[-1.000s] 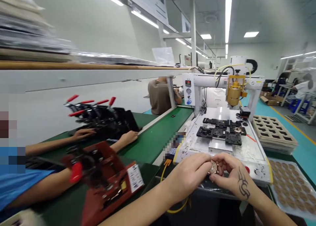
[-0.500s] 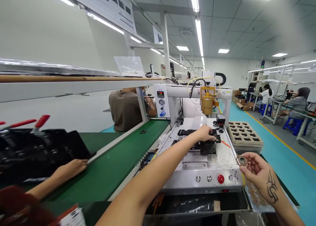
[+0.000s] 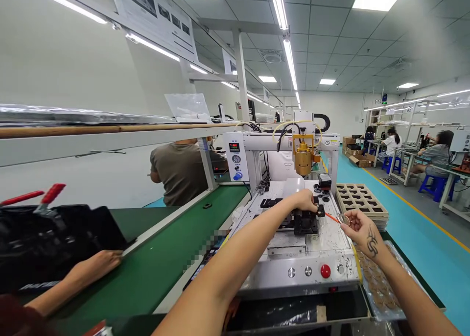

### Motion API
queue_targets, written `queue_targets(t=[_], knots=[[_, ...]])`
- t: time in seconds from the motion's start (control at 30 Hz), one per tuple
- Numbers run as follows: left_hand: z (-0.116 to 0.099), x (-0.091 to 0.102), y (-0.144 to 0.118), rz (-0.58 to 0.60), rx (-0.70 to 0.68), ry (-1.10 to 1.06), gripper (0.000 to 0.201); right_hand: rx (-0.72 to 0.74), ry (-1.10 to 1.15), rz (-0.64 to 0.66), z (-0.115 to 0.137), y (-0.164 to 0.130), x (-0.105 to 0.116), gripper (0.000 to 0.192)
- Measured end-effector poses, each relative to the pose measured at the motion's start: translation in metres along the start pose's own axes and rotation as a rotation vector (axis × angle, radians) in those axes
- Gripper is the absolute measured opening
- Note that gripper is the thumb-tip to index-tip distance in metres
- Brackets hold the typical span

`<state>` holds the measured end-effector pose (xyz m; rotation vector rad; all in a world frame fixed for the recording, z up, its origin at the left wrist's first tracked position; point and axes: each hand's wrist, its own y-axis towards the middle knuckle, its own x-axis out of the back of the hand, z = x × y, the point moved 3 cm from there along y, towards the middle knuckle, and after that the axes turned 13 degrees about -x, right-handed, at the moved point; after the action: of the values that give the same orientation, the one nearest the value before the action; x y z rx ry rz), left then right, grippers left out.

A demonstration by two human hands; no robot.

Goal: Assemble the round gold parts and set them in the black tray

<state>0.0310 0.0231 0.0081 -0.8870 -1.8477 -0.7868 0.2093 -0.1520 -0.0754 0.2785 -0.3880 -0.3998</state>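
My left hand reaches over the white machine bed to the black fixture. Its fingers are curled down at the fixture's right part, and what they pinch is hidden. A thin orange-red stick juts out to the right of that fixture. Between thumb and fingertips, my right hand holds a thin round metal ring with an open centre. This ring is up by the bed's right edge, near the stick's end. Behind my left hand hangs the machine's gold-coloured head.
A tray with round parts lies below my right forearm. Cream trays with cutouts are stacked right of the machine. Front buttons include a red one. At left, a co-worker's hand rests by a black clamp fixture beside the green belt.
My right hand has moved left and up with the ring, from beside the machine's front corner to the bed's right edge. My left hand stays at the fixture. The view has tilted slightly upward.
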Motion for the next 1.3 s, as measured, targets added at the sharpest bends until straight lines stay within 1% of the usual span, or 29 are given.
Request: queue_targets(t=[0.13, 0.23, 0.3, 0.37, 0.43, 0.57, 0.63, 0.7, 0.83, 0.97, 1.03, 1.1, 1.17, 1.23, 1.3], knots=[[-0.008, 0.022, -0.032, -0.099, -0.039, -0.058, 0.027, 0.064, -0.139, 0.104, 0.001, 0.050, -0.029, 0.033], [-0.018, 0.037, -0.063, -0.180, -0.103, -0.151, 0.025, 0.080, -0.263, 0.245, 0.002, 0.087, -0.052, 0.026], [-0.024, 0.044, -0.089, -0.205, -0.132, -0.219, 0.028, 0.071, -0.336, 0.351, 0.001, 0.107, -0.066, 0.023], [-0.028, 0.049, -0.118, -0.221, -0.142, -0.268, 0.029, 0.065, -0.398, 0.445, -0.002, 0.120, -0.074, 0.025], [-0.029, 0.052, -0.147, -0.237, -0.134, -0.293, 0.028, 0.075, -0.449, 0.522, -0.003, 0.127, -0.077, 0.026], [-0.030, 0.051, -0.197, -0.232, -0.088, -0.321, 0.025, 0.128, -0.527, 0.628, 0.000, 0.132, -0.079, 0.026], [-0.030, 0.049, -0.219, -0.233, -0.057, -0.327, 0.024, 0.161, -0.556, 0.639, 0.001, 0.131, -0.080, 0.025], [-0.030, 0.045, -0.239, -0.242, -0.015, -0.311, 0.022, 0.190, -0.578, 0.608, 0.001, 0.128, -0.082, 0.024], [-0.036, 0.035, -0.268, -0.268, 0.038, -0.247, 0.022, 0.225, -0.616, 0.456, -0.001, 0.124, -0.085, 0.024], [-0.055, 0.018, -0.275, -0.333, 0.001, -0.219, 0.027, 0.244, -0.620, 0.295, 0.007, 0.118, -0.084, 0.023], [-0.065, 0.003, -0.277, -0.356, -0.029, -0.235, 0.028, 0.260, -0.588, 0.199, 0.013, 0.102, -0.077, 0.021], [-0.071, -0.017, -0.283, -0.380, -0.048, -0.256, 0.027, 0.272, -0.541, 0.094, 0.015, 0.070, -0.063, 0.022], [-0.069, -0.044, -0.292, -0.382, -0.050, -0.300, 0.028, 0.269, -0.496, -0.002, 0.011, 0.024, -0.043, 0.029], [-0.061, -0.081, -0.302, -0.330, -0.042, -0.371, 0.030, 0.245, -0.471, -0.085, -0.001, -0.027, -0.021, 0.032], [-0.050, -0.122, -0.309, -0.255, -0.032, -0.421, 0.031, 0.217, -0.466, -0.160, -0.017, -0.069, -0.004, 0.037]])
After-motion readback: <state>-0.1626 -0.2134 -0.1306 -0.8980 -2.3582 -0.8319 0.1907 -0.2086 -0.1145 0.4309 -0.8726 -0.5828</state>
